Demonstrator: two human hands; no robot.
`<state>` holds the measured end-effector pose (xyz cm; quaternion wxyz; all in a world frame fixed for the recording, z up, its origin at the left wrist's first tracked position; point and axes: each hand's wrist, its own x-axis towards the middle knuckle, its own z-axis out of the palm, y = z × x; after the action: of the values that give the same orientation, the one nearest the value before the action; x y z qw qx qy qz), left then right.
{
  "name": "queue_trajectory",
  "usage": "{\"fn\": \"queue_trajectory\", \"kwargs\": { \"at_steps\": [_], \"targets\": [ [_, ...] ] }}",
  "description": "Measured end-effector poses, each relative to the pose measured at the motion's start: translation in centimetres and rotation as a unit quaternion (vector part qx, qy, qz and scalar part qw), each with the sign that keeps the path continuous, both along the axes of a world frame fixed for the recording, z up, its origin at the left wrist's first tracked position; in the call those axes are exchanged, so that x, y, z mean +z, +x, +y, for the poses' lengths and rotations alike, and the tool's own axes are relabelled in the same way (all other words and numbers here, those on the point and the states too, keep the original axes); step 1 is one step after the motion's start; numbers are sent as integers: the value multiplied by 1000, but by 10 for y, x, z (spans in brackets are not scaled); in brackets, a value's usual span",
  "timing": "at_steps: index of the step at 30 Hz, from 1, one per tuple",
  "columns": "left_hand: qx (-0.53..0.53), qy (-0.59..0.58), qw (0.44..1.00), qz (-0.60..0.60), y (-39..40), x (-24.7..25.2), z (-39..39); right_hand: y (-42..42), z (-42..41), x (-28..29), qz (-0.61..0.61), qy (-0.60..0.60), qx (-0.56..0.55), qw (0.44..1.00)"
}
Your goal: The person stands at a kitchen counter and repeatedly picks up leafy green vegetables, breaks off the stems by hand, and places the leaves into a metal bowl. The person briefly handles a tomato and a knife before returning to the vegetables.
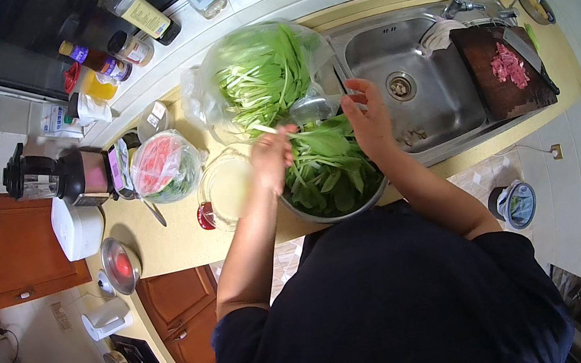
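My left hand (271,157) has its fingers closed around the pale stem end of a leafy green stalk (311,136). The leaves of that stalk lie over a round metal basin (305,215), which is heaped with more leafy greens (337,188). To the right of the basin, my right hand (371,119) is raised with its fingers apart, and nothing shows in its grasp. Behind both hands sits a clear plastic bag (207,88) full of long-stemmed greens (265,69).
Right of the basin is a stainless steel sink (438,91). Across its far side lies a dark cutting board (481,72) with sliced raw meat (508,66) and a kitchen knife (523,49). A clear round bowl (227,187) and a plastic-wrapped cut watermelon (162,166) stand to the left.
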<state>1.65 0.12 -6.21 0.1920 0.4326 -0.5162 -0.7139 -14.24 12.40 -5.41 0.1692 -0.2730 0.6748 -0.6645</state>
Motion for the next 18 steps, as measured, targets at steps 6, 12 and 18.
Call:
{"fn": "queue_trajectory", "kwargs": {
  "at_steps": [6,12,18],
  "targets": [
    [41,-91,988,-116,1,-41,-6,-9,15,-33,-18,6,64,998],
    [81,-474,857,-185,-22,-40,-85,-1,21,-32,-2,47,95,994],
    [79,-466,829,-297,-38,-33,-124,11,3,-50,378,117,203,895]
  ]
}}
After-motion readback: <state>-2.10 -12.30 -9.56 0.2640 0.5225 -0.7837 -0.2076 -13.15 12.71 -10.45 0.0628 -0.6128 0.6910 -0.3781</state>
